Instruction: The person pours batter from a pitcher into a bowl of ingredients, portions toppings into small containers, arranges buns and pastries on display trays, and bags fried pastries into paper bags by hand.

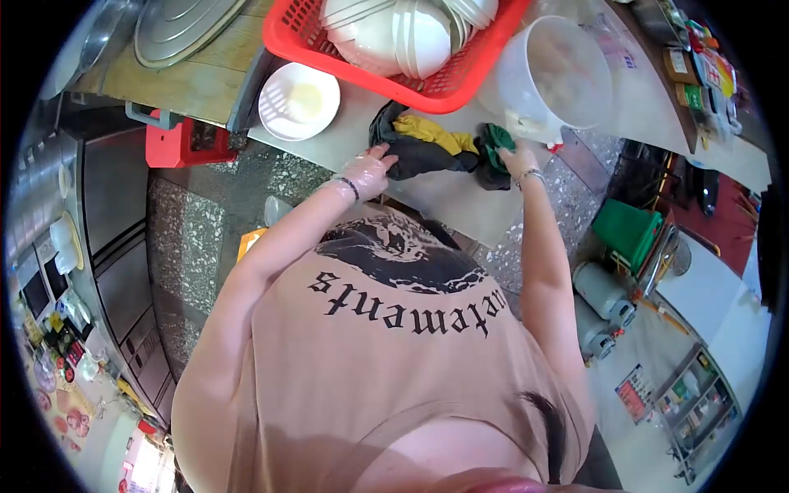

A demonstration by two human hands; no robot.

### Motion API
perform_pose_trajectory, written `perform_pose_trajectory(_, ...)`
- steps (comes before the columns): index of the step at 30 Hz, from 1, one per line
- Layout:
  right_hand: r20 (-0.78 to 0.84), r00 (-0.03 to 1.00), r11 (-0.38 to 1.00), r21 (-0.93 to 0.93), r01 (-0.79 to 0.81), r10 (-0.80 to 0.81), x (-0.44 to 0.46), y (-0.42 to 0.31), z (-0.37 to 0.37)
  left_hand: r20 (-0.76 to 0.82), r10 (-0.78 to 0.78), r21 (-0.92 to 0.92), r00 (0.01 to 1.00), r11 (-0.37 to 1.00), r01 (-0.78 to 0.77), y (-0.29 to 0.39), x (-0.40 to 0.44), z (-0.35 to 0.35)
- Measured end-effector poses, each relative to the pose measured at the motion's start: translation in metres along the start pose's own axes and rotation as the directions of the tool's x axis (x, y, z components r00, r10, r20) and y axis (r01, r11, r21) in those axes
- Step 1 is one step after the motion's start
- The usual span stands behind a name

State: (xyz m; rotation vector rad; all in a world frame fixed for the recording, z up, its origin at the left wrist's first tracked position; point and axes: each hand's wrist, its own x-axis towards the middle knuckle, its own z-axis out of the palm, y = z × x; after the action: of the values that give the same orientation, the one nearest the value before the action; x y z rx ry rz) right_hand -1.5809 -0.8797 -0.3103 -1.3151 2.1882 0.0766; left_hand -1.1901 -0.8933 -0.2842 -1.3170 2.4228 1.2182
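Note:
A dark grey cloth item with yellow and green parts (431, 162) lies bunched at the near edge of the pale table (456, 197). My left hand (370, 172), in a clear glove, has its fingers on the grey left end of the cloth. At the other end, my right hand (518, 161) has its fingers closed on the green part. Behind the cloth stands a red basket (448, 100) holding stacked white bowls (419, 41). A single white bowl (299, 101) sits to the left of the cloth.
A translucent bucket (567, 78) stands right of the basket. A wooden board (185, 82) with a metal lid (181, 29) is at the upper left, above a red stool (187, 144). Right of the table are a green bin (626, 234) and gas cylinders (602, 287).

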Motion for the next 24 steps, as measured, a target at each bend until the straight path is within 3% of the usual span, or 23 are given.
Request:
perform_pose_trajectory(3, -0.249, 0.965, 0.980, 0.159, 0.119, -0.077, -0.025, -0.016, -0.008, 0.015, -0.030, 0.143, 0.999, 0.989, 0.027, 0.012, 0.000, 0.003)
perform_pose_trajectory(4, -0.171, 0.985, 0.994, 0.105, -0.019, 0.037, -0.040, -0.031, -0.007, 0.014, -0.046, 0.154, 0.999, 0.987, 0.043, 0.008, 0.004, 0.011)
perform_pose_trajectory(5, -0.119, 0.987, 0.986, 0.112, 0.121, -0.107, -0.049, -0.031, 0.004, 0.013, -0.077, 0.156, 0.997, 0.985, 0.074, 0.006, 0.008, 0.017)
perform_pose_trajectory(6, 0.078, 0.887, 0.886, 0.135, 0.443, -0.455, -0.045, -0.022, 0.010, -0.021, -0.101, 0.113, 0.995, 0.988, 0.103, 0.015, 0.003, 0.011)
perform_pose_trajectory(7, 0.055, 0.984, 0.984, -0.040, 0.173, -0.171, -0.060, -0.029, 0.011, 0.006, -0.136, 0.034, 0.991, 0.990, 0.136, 0.026, -0.003, -0.011)
perform_pose_trajectory(8, 0.044, 0.990, 0.990, 0.000, 0.138, -0.138, -0.066, -0.031, 0.009, -0.016, -0.122, 0.039, 0.992, 0.992, 0.123, 0.029, -0.005, -0.020)
perform_pose_trajectory(10, 0.030, 0.992, 0.972, -0.199, 0.128, -0.124, -0.089, -0.052, -0.019, -0.018, -0.128, -0.065, 0.992, 0.990, 0.127, 0.037, -0.016, -0.047)
perform_pose_trajectory(13, 0.106, 0.921, 0.913, -0.126, 0.387, -0.375, -0.102, -0.079, -0.044, 0.027, -0.136, -0.115, 0.990, 0.984, 0.138, 0.033, -0.029, -0.067)
perform_pose_trajectory(15, 0.152, 0.854, 0.847, 0.294, 0.442, -0.498, -0.137, -0.133, -0.068, -0.114, -0.045, -0.133, 0.992, 0.991, 0.030, 0.022, -0.030, -0.061)
perform_pose_trajectory(17, 0.132, 0.777, 0.779, 0.251, 0.574, -0.615, -0.145, -0.184, -0.067, -0.110, -0.003, -0.166, 0.994, 0.986, -0.015, 0.025, -0.041, -0.087)
perform_pose_trajectory(21, -0.020, 0.596, 0.530, 0.435, 0.728, -0.803, -0.170, -0.305, -0.062, -0.164, 0.051, -0.185, 0.985, 0.979, -0.081, 0.011, -0.076, -0.158)
perform_pose_trajectory(24, -0.070, 0.597, 0.533, 0.378, 0.757, -0.799, -0.174, -0.378, -0.043, -0.319, 0.138, -0.301, 0.937, 0.923, -0.239, -0.040, -0.101, -0.197)
